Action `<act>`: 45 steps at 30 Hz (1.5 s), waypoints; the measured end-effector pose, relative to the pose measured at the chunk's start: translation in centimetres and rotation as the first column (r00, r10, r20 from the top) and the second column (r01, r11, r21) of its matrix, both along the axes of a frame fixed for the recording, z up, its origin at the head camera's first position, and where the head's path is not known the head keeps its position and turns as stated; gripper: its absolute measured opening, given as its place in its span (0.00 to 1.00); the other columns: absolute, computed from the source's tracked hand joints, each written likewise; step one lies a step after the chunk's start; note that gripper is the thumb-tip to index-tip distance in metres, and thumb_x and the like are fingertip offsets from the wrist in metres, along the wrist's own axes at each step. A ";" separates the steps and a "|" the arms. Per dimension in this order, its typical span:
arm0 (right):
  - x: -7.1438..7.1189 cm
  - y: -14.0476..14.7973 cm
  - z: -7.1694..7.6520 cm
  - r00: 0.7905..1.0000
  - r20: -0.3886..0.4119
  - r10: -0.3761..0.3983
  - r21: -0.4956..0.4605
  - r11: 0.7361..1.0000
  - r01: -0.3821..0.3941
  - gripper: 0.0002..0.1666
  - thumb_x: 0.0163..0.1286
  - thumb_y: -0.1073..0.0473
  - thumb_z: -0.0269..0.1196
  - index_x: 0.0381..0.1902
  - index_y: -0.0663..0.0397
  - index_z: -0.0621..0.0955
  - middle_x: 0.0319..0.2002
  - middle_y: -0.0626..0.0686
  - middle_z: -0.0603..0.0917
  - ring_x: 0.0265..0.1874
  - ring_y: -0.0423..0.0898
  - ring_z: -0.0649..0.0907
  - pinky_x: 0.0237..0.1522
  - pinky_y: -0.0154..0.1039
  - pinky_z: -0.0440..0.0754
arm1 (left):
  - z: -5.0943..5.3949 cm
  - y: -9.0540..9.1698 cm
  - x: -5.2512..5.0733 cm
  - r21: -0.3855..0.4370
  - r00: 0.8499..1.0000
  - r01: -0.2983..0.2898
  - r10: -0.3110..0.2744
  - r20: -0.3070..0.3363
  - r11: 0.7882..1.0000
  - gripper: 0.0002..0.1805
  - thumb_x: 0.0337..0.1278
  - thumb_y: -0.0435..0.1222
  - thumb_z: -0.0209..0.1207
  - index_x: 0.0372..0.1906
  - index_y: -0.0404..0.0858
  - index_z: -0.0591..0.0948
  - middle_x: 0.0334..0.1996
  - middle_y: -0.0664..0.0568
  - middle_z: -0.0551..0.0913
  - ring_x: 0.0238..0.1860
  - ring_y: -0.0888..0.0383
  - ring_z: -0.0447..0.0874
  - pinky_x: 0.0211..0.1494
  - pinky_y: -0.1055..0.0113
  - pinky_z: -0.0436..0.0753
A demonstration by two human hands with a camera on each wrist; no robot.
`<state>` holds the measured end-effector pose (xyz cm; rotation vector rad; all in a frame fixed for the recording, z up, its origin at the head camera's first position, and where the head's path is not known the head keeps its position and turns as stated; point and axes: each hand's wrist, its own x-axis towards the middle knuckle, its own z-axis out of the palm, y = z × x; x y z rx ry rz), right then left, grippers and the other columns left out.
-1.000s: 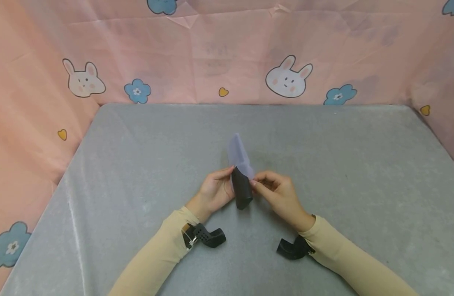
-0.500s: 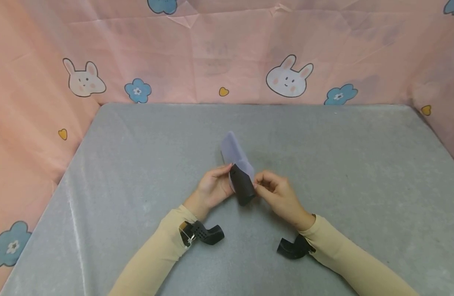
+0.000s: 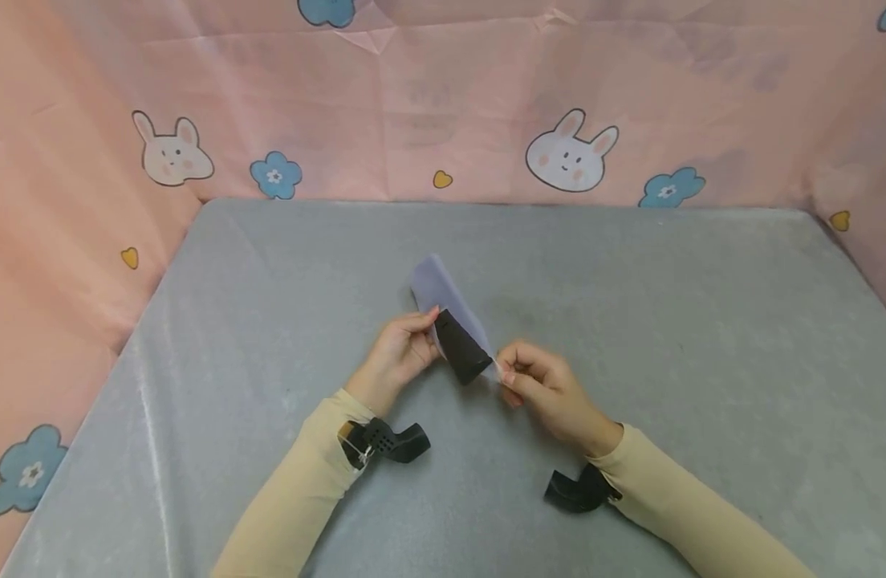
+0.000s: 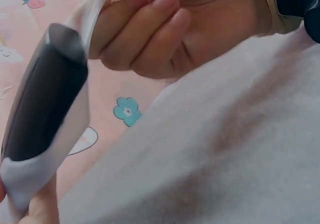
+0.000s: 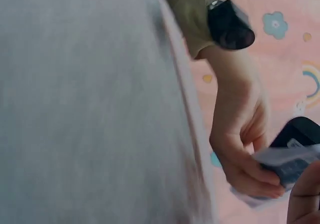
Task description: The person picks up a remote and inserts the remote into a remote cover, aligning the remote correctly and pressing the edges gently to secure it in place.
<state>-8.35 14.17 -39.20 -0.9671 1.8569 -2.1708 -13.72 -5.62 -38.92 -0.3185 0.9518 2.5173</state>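
In the head view a black oblong object (image 3: 459,347) sits partly inside a translucent lavender sleeve (image 3: 437,281), held above the table. My left hand (image 3: 396,353) grips object and sleeve from the left, thumb near the upper edge. My right hand (image 3: 547,393) pinches the sleeve's near edge and draws it out taut. Seen in the left wrist view, the black object (image 4: 45,94) has a smooth rounded body with film (image 4: 30,176) about its lower end. A small pale label shows on the black object (image 5: 300,131) in the right wrist view; its exact kind is unclear.
A grey cloth-covered table (image 3: 674,337) spreads beneath both hands. Pink curtain (image 3: 472,88) with rabbits and flowers hangs behind and at the sides. Black camera mounts (image 3: 400,441) jut from both wrists.
The left hand has shifted left and away with the black object and sleeve, which now tilt further left. The right hand has moved slightly right and nearer, stretching the sleeve's edge.
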 end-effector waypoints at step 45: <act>-0.9 -0.1 -0.2 0.883 0.268 -0.386 0.142 0.922 0.360 0.07 0.65 0.72 0.58 0.37 0.76 0.77 0.28 0.47 0.82 0.25 0.40 0.80 0.30 0.36 0.82 | 0.3 1.5 1.1 -0.342 0.940 -0.061 -0.061 -0.335 0.938 0.18 0.67 0.29 0.48 0.59 0.34 0.66 0.40 0.56 0.79 0.35 0.63 0.80 0.37 0.69 0.79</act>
